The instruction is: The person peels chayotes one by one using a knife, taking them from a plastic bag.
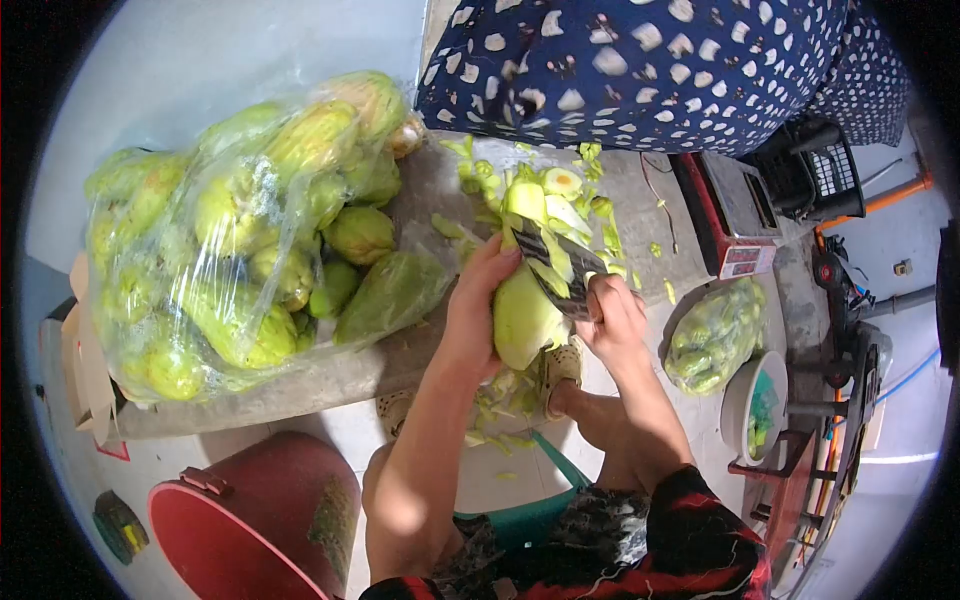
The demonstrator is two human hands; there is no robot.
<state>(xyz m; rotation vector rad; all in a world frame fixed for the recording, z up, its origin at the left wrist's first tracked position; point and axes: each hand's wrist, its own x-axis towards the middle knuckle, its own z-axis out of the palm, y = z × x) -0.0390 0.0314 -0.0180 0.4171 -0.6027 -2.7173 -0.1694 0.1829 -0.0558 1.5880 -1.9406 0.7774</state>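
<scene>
My left hand (478, 300) is closed around the side of a large, partly peeled, pale green fruit (522, 325) that looks like an unripe papaya. In my right hand (612, 315) is a knife with a broad dark blade (577, 268), lying across the upper part of the fruit. A strip of peel (550, 280) rests against the blade. Peelings and pale peeled pieces (527, 200) are heaped on the concrete ledge (415, 170) just beyond my hands. One piece (562, 182) shows an orange-brown centre.
A clear plastic bag of green fruit (240, 240) fills the ledge's left side. A red-sided scale (725, 210) and black basket (825, 170) stand right, above a smaller bag (715, 335) and white basin (755, 405). A red bucket (260, 510) stands lower left. Spotted blue fabric (640, 70) hangs opposite.
</scene>
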